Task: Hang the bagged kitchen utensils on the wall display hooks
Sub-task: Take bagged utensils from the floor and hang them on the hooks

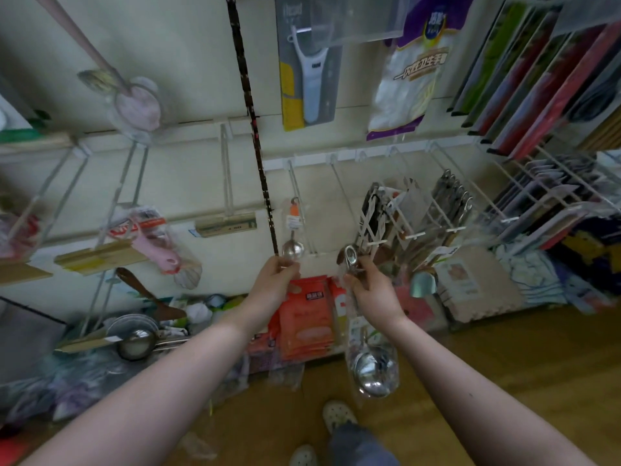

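A small bagged scoop (293, 242) with an orange tag hangs on a wire wall hook (297, 193). My left hand (274, 280) pinches the lower end of that bag, just under the scoop's steel bowl. My right hand (368, 287) grips the handle end of a bagged steel ladle (371, 368), whose bowl hangs down in its clear bag below my wrist. The ladle's handle tip sits close to the tip of the neighbouring hook (346, 203), which is bare along its length.
More bagged utensils (447, 203) crowd the hooks to the right. Orange packets (307, 317) lean against the wall below my hands. Steel bowls and a ladle (136, 341) lie in a pile at lower left. A pink bagged utensil (158, 243) hangs at left. My feet (336, 415) stand on the wooden floor.
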